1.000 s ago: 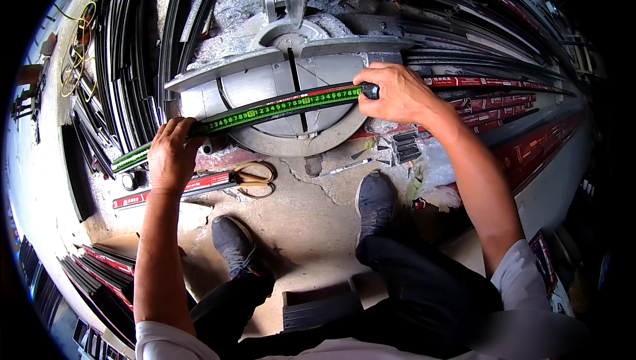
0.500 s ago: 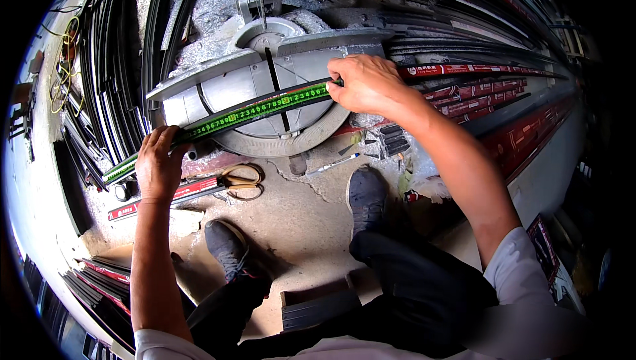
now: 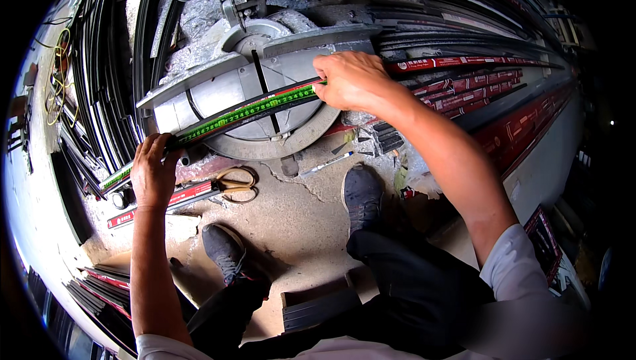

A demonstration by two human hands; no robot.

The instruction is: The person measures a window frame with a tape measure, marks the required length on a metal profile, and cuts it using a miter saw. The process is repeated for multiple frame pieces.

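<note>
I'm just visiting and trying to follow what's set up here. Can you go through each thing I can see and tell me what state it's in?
Tape measure: pulled out, stretched across the saw table.
Left hand: gripping the tape's left part.
Right hand: pinching the tape's right end.
Saw: head raised off the table, nothing under it but the tape.
Scissors: lying on the floor, blades under a red strip.
Pen: lying loose on the floor.

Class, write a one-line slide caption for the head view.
Both hands, left hand and right hand, stretch a green measuring tape along a dark profile across a mitre saw table.
</note>
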